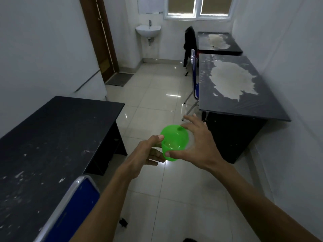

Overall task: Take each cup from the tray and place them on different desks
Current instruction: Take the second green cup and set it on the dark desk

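To the left of the hands and a little nearer the person stands the biggest thing in view, a long black desk [57, 133] with a scuffed, speckled top; a blue chair back [76, 203] leans against its near edge. Ahead and to the right of the hands is a second black desk [258, 102] with a large pale patch worn into its surface, and beyond that a third desk [232, 48] with a similar patch. A blue folding chair [194, 79] sits at the aisle side of the second desk. No tray shows anywhere in view.

Between the desks, over the glossy tiled floor [153, 98], both hands meet around a green plastic cup [173, 142]. The left hand [150, 151] grips it from the side, thumb on the rim and fingers under the body. The right hand [197, 142] touches it only lightly: thumb on the lower wall, one fingertip near the far rim, the other fingers spread wide.

The cup looks empty and light, and it is held in mid-air away from every desk. If the left hand lets go before the right has closed properly, the loose pinch could let the cup tip and fall to the tiles. Choosing a desk that already has a cup, out of sight here, would also spoil the task.
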### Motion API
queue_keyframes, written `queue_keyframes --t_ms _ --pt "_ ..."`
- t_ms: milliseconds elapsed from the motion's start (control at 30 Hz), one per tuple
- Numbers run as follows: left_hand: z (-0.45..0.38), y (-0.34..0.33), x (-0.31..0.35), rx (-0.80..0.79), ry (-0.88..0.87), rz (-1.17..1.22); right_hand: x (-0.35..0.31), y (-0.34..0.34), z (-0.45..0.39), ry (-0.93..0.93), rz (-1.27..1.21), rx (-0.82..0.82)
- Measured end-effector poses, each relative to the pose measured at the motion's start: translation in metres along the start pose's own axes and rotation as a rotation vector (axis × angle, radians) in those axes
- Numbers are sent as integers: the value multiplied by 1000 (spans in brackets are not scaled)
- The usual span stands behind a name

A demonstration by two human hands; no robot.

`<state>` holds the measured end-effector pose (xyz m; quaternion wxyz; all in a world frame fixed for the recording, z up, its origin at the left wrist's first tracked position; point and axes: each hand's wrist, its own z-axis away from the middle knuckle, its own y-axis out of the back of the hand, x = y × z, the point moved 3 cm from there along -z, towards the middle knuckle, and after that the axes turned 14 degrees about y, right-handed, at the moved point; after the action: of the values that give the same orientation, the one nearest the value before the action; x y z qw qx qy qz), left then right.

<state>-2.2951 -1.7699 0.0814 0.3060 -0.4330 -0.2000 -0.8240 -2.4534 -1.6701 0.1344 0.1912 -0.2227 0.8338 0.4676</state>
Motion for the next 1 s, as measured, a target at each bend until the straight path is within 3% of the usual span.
queue_keyframes --t_ms 500,733,1000 --pt "-137 110 71 319 52 271 108 -97 -225 204 -310 -199" --pt "-155 159 73 476 86 501 106 -158 -297 335 -393 -344" --pt "-157 241 38 646 121 576 77 -260 -351 481 -460 -474"
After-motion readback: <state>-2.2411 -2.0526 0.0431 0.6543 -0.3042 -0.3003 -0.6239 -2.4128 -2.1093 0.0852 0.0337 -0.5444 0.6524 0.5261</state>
